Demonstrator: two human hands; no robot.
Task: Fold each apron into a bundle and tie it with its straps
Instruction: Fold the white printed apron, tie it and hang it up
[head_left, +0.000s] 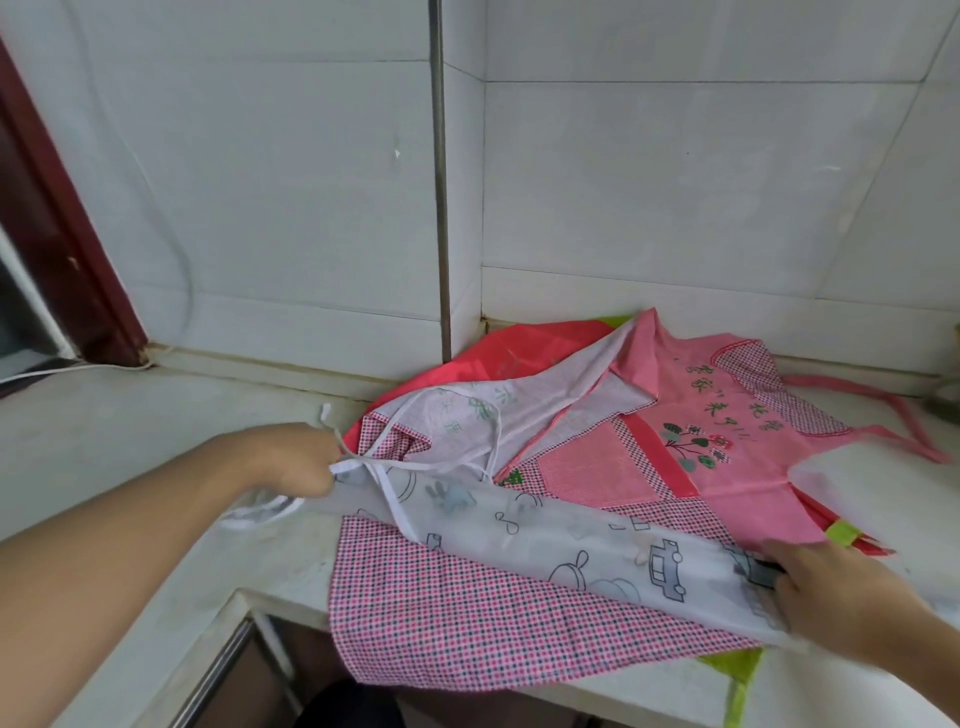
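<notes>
Head view: white printed apron (571, 540) stretched over pink aprons (727, 415) on table (130, 441).
Hands: left hand (296, 457) pinches strap (415, 466) — right hand (836, 597) grips hem.
Handling: light, limp, likely slippery — hold corners.

Aprons heaped on counter (130, 467) in wall corner. Folded apron (571, 540) on top, front, stretched between left hand (296, 460) and right hand (841, 603). Checked apron (467, 623) beneath, overhanging counter edge. Bib apron (727, 441) behind, right.
</notes>
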